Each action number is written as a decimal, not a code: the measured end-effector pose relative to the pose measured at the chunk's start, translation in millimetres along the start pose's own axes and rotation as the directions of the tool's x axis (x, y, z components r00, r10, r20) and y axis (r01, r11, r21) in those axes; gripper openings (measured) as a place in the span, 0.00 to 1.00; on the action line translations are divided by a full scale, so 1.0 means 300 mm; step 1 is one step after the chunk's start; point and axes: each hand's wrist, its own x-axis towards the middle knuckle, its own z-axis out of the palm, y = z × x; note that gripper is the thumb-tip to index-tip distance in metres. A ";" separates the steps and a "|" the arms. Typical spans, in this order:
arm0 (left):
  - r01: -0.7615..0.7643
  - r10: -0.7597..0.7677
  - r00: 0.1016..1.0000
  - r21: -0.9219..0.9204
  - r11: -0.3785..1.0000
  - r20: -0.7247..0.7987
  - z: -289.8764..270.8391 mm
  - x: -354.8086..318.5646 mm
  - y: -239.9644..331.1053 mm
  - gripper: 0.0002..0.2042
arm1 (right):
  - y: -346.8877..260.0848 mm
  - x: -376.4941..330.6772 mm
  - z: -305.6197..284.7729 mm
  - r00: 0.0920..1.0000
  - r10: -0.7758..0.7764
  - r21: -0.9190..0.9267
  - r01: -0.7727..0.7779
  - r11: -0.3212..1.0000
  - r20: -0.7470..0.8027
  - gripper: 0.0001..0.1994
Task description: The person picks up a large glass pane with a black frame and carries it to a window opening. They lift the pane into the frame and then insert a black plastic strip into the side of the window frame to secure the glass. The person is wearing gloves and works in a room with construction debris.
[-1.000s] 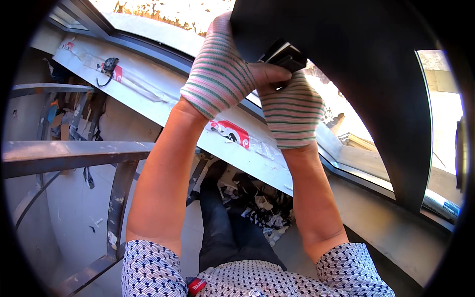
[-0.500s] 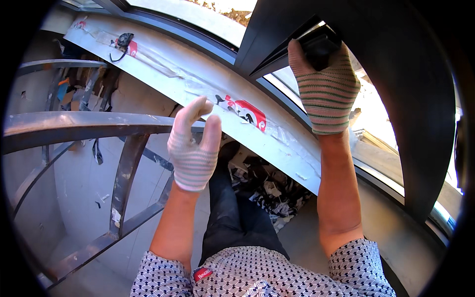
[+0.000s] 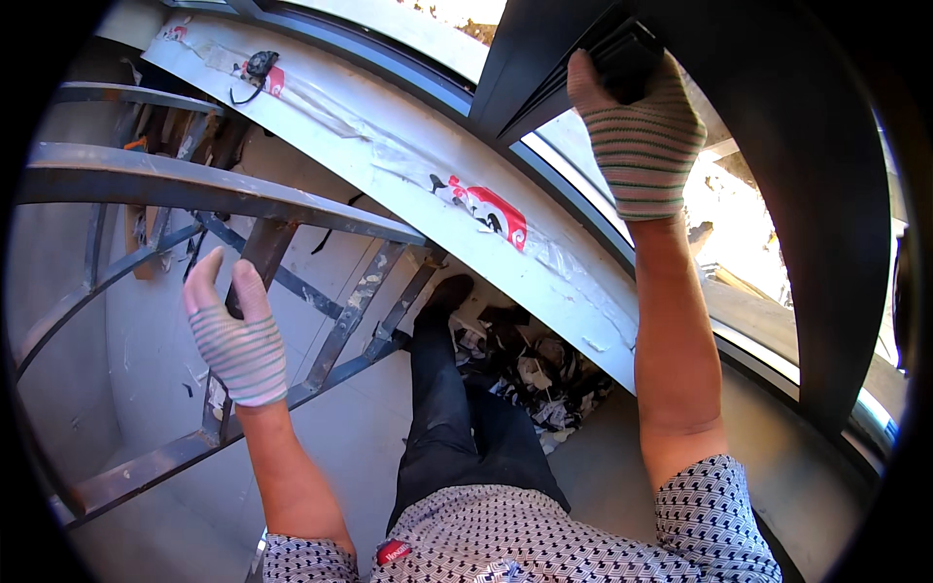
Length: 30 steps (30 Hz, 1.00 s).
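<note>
My right hand (image 3: 637, 126), in a striped knit glove, is raised and closed on a black handle (image 3: 630, 56) on the dark window frame (image 3: 777, 175). My left hand (image 3: 233, 330), also gloved, hangs lower at the left with its fingers spread, holding nothing. It is just in front of a steel scaffold frame (image 3: 194, 194). The sill (image 3: 389, 155) below the window is wrapped in clear film with a red and white sticker.
The steel scaffold's bars cross the left half of the view over a grey concrete floor. A heap of torn paper and scraps (image 3: 535, 369) lies on the floor by the wall. A small black object with a cord (image 3: 258, 66) rests on the far left of the sill.
My left hand has left the window handle and dropped down and left toward the scaffold. My right hand has stayed on the handle. The view has tilted down.
</note>
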 end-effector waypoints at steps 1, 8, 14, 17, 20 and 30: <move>0.084 -0.085 0.986 0.014 0.996 0.141 0.017 0.003 -0.014 0.17 | -0.003 0.005 -0.005 0.999 0.037 -0.012 -0.037 0.999 0.008 0.23; 0.166 -0.135 0.844 -0.013 0.986 0.518 0.032 0.065 -0.045 0.29 | -0.054 0.020 -0.001 0.991 0.003 -0.009 -0.004 1.000 -0.132 0.12; 0.103 -0.078 0.843 -0.018 0.994 0.532 0.029 0.102 -0.039 0.28 | 0.052 0.012 0.017 1.000 -0.026 0.009 0.026 1.000 0.004 0.19; 0.109 -0.063 0.864 -0.063 0.992 0.499 0.014 0.101 -0.022 0.28 | 0.056 0.015 0.026 0.998 -0.048 -0.014 0.049 0.999 0.035 0.19; 0.101 -0.056 0.860 -0.062 0.993 0.508 0.006 0.105 -0.019 0.26 | 0.028 0.012 -0.002 0.993 0.012 -0.030 -0.009 1.000 0.118 0.21; -0.146 0.097 0.984 -0.349 0.926 -0.152 0.034 -0.050 -0.033 0.14 | -0.050 0.051 -0.104 0.977 0.085 -0.157 -0.054 0.986 0.198 0.25</move>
